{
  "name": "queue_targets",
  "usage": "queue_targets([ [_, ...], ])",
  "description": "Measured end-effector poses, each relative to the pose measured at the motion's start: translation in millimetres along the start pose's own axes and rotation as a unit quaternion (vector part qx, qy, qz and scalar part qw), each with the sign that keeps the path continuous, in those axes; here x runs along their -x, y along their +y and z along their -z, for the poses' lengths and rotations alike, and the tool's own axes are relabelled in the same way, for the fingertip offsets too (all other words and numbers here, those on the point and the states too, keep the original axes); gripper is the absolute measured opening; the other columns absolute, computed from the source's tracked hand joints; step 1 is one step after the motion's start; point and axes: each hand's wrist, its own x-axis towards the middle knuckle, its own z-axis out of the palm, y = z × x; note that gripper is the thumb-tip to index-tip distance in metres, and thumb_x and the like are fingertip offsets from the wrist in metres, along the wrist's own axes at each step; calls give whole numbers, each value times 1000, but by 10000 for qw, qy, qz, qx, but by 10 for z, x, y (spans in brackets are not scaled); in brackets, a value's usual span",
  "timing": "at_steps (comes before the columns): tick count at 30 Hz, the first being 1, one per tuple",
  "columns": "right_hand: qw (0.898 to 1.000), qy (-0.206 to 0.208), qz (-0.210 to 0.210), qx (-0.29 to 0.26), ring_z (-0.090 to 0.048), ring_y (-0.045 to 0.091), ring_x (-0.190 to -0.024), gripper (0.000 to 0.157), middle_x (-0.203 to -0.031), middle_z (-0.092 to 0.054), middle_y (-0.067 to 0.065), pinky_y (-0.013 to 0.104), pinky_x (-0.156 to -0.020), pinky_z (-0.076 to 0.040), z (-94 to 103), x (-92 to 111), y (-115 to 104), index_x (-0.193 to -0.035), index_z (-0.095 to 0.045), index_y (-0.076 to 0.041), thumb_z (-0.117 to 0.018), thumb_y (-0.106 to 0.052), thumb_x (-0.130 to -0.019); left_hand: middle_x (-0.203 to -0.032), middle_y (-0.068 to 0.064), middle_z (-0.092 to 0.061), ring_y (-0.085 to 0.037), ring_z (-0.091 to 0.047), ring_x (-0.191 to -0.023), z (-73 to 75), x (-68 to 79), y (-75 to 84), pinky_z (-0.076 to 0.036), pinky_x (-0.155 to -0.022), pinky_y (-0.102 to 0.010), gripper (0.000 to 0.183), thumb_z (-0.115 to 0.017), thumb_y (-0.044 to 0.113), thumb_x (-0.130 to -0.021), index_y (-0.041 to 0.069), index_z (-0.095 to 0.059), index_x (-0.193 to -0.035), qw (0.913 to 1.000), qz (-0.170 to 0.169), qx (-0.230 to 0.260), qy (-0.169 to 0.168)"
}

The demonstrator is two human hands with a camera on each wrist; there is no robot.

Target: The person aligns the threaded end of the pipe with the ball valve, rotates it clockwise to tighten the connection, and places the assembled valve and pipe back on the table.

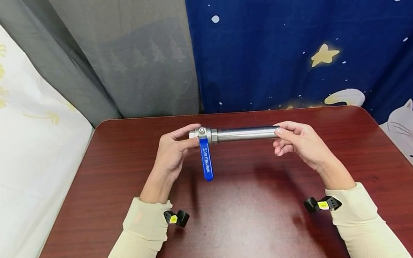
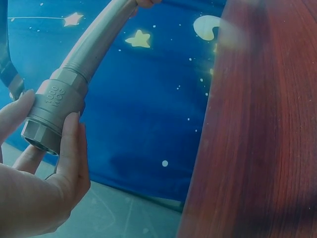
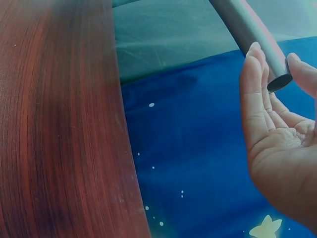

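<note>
A steel ball valve [image 2: 57,101] with a blue lever handle [image 1: 206,160] is joined to a straight metal pipe [image 1: 247,133]. Both are held up level above the table. My left hand [image 1: 170,154] grips the valve body between thumb and fingers, and the handle points toward me. At the pipe's far right end, my right hand [image 1: 303,139] pinches it between thumb and fingers. In the right wrist view the pipe's open end [image 3: 280,82] shows between thumb and fingers. Raised lettering marks the valve body in the left wrist view.
The dark red wooden table [image 1: 241,238] spans the space beneath both hands. Behind it hang a grey curtain [image 1: 139,46] and a blue star-patterned curtain [image 1: 275,26]. White cloth [image 1: 7,174] borders the left side. Small black cameras [image 1: 182,218] sit at both wrists.
</note>
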Motion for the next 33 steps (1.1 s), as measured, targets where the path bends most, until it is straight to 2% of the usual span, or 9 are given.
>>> queue_targets([
  [8,9998,94,-80,166,-68,15,-60,8,-72,-68,9,28,-60,-59,-8,-2,-12,-99,-62,-6,-57,-12,-98,-113,-16,-61,-16,-67,-79,4,-1,-6,-59,-75,-29,42,-65,-10,-80,-6,-63,-123,10000,-4,-23,-17],
  [15,9996,136,-101,217,-69,16,-61,9,-73,-69,10,29,-61,-59,-15,-3,-2,-100,-63,-7,-57,-14,-98,-113,-17,-61,-16,-68,-79,14,-8,-10,-59,-76,-30,42,-66,-10,-81,-7,-63,-123,10000,-6,-25,-15],
  [18,9998,-6,-18,175,-69,17,-62,14,-75,-69,10,30,-62,-59,-10,-3,9,-110,-62,-5,-57,-10,-98,-114,-17,-61,-16,-68,-80,17,-6,-12,-59,-76,-30,43,-66,-10,-81,-6,-63,-123,10000,10,-24,-4],
  [23,9991,-340,237,125,-69,20,-66,34,-80,-68,11,33,-64,-60,12,10,14,-126,-52,0,-58,3,-93,-115,-16,-61,-16,-68,-80,13,-8,-14,-59,-76,-29,43,-66,-10,-81,-7,-62,-123,10000,19,-18,5],
  [26,9987,-402,274,115,-69,21,-67,36,-81,-68,10,34,-65,-60,18,9,13,-125,-51,1,-59,7,-91,-114,-16,-61,-16,-68,-79,12,-10,-16,-59,-75,-28,42,-65,-10,-81,-7,-62,-123,10000,29,-26,12],
  [33,9983,-526,233,59,-69,18,-64,28,-80,-68,8,31,-63,-60,34,7,12,-119,-55,-3,-56,7,-92,-113,-16,-61,-16,-67,-79,2,-11,-18,-59,-75,-29,42,-66,-10,-81,-7,-62,-123,10000,-10,-54,-2],
])
